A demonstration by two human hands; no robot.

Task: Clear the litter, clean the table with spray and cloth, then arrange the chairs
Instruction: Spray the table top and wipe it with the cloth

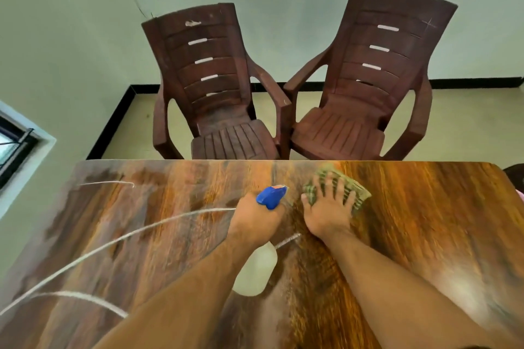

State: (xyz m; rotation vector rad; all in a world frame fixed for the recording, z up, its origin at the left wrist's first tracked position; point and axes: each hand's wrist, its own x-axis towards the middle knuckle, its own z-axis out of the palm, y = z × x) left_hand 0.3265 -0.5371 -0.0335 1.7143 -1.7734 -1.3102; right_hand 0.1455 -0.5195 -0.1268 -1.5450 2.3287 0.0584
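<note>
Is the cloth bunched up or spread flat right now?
Spread flat: the cloth lies open on the table under the right hand, whose fingers are splayed.

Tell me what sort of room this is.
Probably a plain dining or sitting room in a home, though a small office is possible. A wood-grain table faces two brown plastic armchairs against a bare pale green wall, with a barred window at the left.

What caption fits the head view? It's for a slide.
Right hand wipes the table with a cloth; left hand holds a spray bottle.
</note>
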